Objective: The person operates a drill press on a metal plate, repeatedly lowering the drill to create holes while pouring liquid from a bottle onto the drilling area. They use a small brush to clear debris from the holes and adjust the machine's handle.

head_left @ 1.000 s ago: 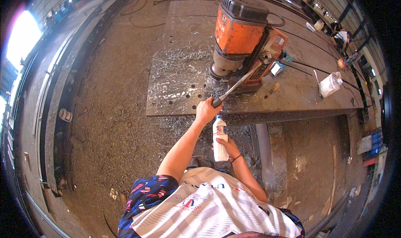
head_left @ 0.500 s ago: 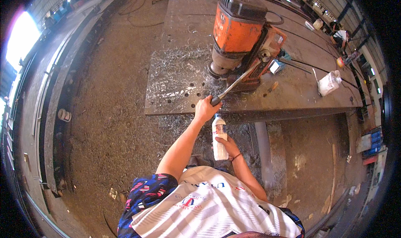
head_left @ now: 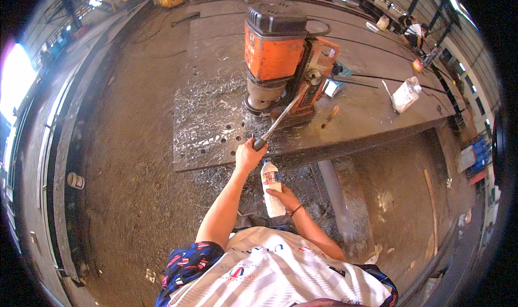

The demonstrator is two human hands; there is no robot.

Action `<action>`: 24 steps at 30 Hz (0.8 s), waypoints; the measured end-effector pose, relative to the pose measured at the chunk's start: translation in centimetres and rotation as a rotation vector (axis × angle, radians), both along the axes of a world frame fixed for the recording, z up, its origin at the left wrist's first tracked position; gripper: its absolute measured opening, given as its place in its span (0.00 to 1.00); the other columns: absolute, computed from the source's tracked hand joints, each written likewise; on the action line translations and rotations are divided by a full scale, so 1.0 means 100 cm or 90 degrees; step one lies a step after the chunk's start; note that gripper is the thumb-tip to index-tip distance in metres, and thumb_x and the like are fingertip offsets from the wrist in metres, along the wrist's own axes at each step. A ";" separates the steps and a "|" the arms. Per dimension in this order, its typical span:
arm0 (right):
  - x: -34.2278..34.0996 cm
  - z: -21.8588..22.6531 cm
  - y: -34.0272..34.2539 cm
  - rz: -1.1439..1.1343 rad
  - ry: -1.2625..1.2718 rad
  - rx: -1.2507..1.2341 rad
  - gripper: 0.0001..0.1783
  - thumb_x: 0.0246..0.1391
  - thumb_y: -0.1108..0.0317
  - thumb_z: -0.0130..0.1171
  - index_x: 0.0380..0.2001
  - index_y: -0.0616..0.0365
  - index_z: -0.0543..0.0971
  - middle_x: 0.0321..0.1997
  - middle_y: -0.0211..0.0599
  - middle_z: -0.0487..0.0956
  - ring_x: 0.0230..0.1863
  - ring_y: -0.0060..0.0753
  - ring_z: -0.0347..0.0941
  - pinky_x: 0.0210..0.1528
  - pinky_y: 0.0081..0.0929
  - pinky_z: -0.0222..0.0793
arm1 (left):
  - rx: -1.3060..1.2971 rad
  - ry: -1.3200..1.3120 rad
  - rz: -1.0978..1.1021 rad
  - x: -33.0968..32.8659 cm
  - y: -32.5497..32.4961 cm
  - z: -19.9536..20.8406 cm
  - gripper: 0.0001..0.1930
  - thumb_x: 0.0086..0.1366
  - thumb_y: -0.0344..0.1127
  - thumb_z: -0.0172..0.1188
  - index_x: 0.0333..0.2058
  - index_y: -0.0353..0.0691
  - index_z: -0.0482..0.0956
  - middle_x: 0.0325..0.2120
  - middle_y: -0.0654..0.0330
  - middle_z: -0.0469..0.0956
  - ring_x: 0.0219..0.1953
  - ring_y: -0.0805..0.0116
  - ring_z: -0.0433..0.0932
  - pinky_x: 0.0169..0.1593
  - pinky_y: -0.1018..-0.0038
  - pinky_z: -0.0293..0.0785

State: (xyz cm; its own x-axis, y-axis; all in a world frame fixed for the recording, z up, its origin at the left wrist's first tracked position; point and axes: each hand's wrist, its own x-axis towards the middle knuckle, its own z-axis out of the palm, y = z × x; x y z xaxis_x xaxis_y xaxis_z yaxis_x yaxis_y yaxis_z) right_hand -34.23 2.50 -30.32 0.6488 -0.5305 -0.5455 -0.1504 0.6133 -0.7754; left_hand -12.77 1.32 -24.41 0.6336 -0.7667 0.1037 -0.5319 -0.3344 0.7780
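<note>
An orange and black magnetic drill [head_left: 274,54] stands upright on a thick steel plate [head_left: 372,110]. My left hand [head_left: 249,155] is closed round the black grip of its feed lever [head_left: 281,115], which slants down toward me. In front of the plate's near edge, my right hand [head_left: 284,199] grips a clear plastic bottle [head_left: 271,184] of whitish liquid, held nearly upright with its cap end toward the plate. Several round holes and many metal shavings [head_left: 208,113] lie left of the drill. The cutter's tip is hidden among the wet shavings.
A brush [head_left: 330,116] and a white jug [head_left: 406,94] rest on the plate to the right. Beyond them, another person [head_left: 415,33] bends down. A small white bucket [head_left: 76,180] sits by long steel beams at the left. Shavings cover the ground near my feet.
The whole view has shifted, so the drill and plate sit further left and a little lower. Both hands keep their holds on the lever and the bottle.
</note>
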 end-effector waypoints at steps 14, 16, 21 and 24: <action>-0.021 -0.009 -0.005 0.041 -0.071 -0.069 0.25 0.50 0.68 0.68 0.50 0.58 0.71 0.40 0.38 0.81 0.36 0.34 0.81 0.38 0.33 0.78 | -0.062 0.015 -0.008 -0.001 -0.002 -0.004 0.28 0.57 0.57 0.65 0.34 0.31 0.79 0.24 0.45 0.80 0.30 0.50 0.82 0.35 0.62 0.75; -0.019 -0.013 -0.014 0.087 -0.070 -0.048 0.27 0.49 0.68 0.70 0.51 0.56 0.71 0.41 0.38 0.82 0.36 0.32 0.81 0.37 0.32 0.78 | -0.095 0.290 -0.005 0.019 -0.008 -0.035 0.26 0.62 0.57 0.61 0.31 0.34 0.77 0.20 0.55 0.77 0.22 0.65 0.76 0.28 0.68 0.71; -0.036 -0.019 -0.035 0.070 -0.038 -0.068 0.28 0.47 0.66 0.70 0.52 0.56 0.73 0.41 0.37 0.82 0.38 0.31 0.80 0.39 0.32 0.78 | -0.026 0.528 0.104 0.017 -0.026 -0.012 0.41 0.63 0.74 0.41 0.36 0.34 0.77 0.23 0.57 0.80 0.22 0.70 0.77 0.28 0.75 0.73; -0.043 -0.024 -0.058 0.117 0.032 -0.135 0.31 0.43 0.60 0.72 0.51 0.55 0.75 0.40 0.35 0.82 0.36 0.29 0.79 0.39 0.31 0.76 | 0.014 0.586 0.093 0.033 -0.041 -0.025 0.46 0.61 0.77 0.40 0.39 0.30 0.79 0.24 0.54 0.81 0.22 0.66 0.78 0.28 0.73 0.73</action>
